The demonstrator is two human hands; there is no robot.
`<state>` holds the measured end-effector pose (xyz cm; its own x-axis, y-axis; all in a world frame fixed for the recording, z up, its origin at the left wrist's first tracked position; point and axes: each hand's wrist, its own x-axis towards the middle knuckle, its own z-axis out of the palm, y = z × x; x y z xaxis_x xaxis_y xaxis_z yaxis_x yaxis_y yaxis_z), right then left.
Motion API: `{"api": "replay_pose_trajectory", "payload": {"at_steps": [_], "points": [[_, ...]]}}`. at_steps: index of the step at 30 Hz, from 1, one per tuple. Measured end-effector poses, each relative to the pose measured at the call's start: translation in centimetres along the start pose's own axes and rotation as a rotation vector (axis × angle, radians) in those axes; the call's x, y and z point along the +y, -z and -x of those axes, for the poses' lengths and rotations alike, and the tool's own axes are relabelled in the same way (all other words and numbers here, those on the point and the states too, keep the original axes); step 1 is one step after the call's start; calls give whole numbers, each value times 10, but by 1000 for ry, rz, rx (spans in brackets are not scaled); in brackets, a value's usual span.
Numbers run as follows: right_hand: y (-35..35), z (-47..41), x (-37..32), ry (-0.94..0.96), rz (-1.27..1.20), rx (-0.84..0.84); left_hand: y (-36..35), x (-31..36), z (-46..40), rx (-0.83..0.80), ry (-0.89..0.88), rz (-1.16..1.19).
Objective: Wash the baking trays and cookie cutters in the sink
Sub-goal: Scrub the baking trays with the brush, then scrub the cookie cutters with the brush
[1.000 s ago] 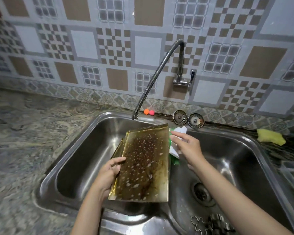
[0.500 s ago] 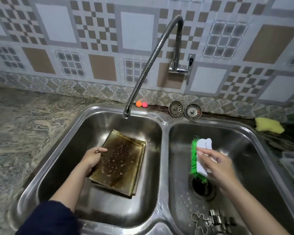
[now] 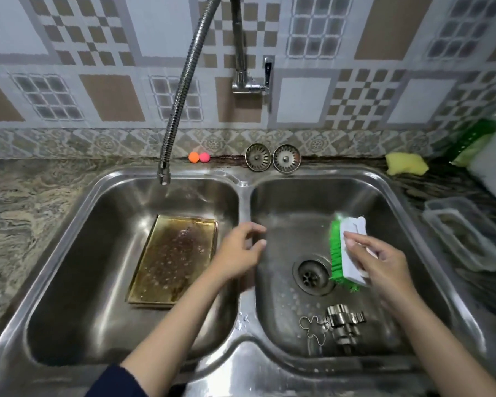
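My worry here: the cookie cutters (image 3: 338, 325) sit just in front of the drain (image 3: 312, 275), and a careless grab could knock them around. Right hand (image 3: 384, 260) pinches the scrub brush (image 3: 347, 249) just right of the drain. Left hand (image 3: 241, 250), left of the drain over the divider, has loosely spread fingers holding nothing. The 1 baking tray (image 3: 172, 259) I can see lies flat further left
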<state>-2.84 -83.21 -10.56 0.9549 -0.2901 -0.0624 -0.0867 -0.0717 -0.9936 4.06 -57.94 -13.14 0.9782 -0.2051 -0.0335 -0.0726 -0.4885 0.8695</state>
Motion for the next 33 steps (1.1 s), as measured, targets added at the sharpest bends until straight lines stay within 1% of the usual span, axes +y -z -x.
{"api": "replay_pose_trajectory", "payload": {"at_steps": [2,4,6,8,10,12,14,17,19,20,23,26,28,29,33], "points": [[13,6,2,-18,-10,41,-47,20,6,-233,-13,-48],[26,10,5,-14,-13,68,-90,25,8,-452,39,-161],[39,14,11,-12,13,90,-125,20,9,-578,72,-377],[48,21,13,-25,4,112,-148,17,12,-675,72,-645],[56,26,16,-29,-16,125,-166,13,15,-755,83,-831],[64,31,19,-43,-8,139,-180,12,18,-801,106,-908],[72,34,21,-66,-11,149,-192,12,20,-788,123,-946],[85,37,22,-74,21,151,-198,8,21,-730,152,-937],[96,35,16,-57,24,118,-193,7,17,-691,180,-884],[104,32,13,-41,24,101,-191,8,15,-654,195,-808],[132,17,-6,52,64,84,-177,16,11,-486,216,-500],[166,-11,-29,176,125,163,-164,28,15,-269,261,-128],[191,-36,-42,224,234,227,-159,40,20,-167,277,106],[203,-49,-46,219,309,246,-157,46,23,-143,286,203],[238,-95,-38,113,524,271,-161,60,30,-68,314,444]]}}
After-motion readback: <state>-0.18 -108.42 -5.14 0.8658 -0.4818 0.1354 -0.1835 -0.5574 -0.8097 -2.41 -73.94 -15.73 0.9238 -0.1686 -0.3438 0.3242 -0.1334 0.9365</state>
